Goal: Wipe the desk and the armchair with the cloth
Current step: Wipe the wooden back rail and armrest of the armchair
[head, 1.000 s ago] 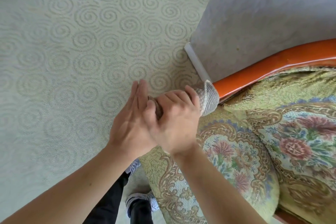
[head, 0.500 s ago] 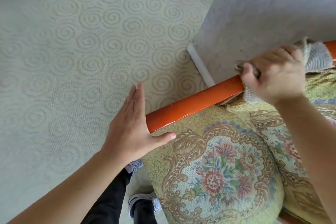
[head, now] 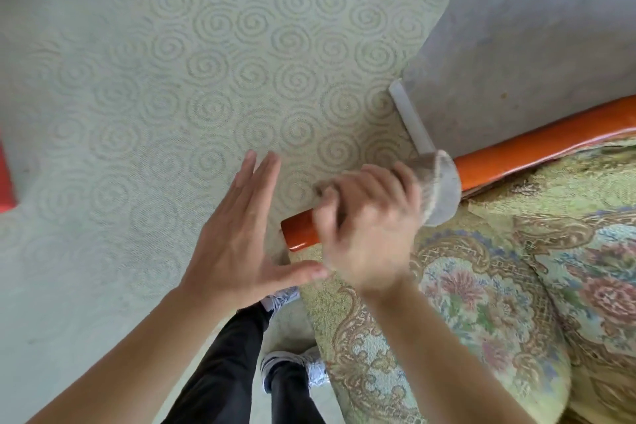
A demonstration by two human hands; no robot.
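The armchair fills the lower right: a glossy orange wooden armrest [head: 537,144] runs diagonally above floral yellow-green upholstery [head: 481,303]. My right hand [head: 368,227] is wrapped around the armrest close to its front end, gripping a grey-white cloth [head: 442,186] that is folded over the wood; the hand is motion-blurred. My left hand [head: 241,237] is flat and open just left of the armrest's tip [head: 297,229], fingers together and pointing up, thumb stretched under the tip. No desk is in view.
Pale green carpet with a spiral pattern [head: 172,79] covers the floor. A grey wall [head: 533,27] with a white skirting strip [head: 411,120] stands behind the armrest. My dark trousers and grey shoes [head: 292,368] are below. A red object [head: 5,179] touches the left edge.
My right hand slid the cloth up the armrest toward the back, then came back down to the front end. The left hand stayed by the tip, fingers open.
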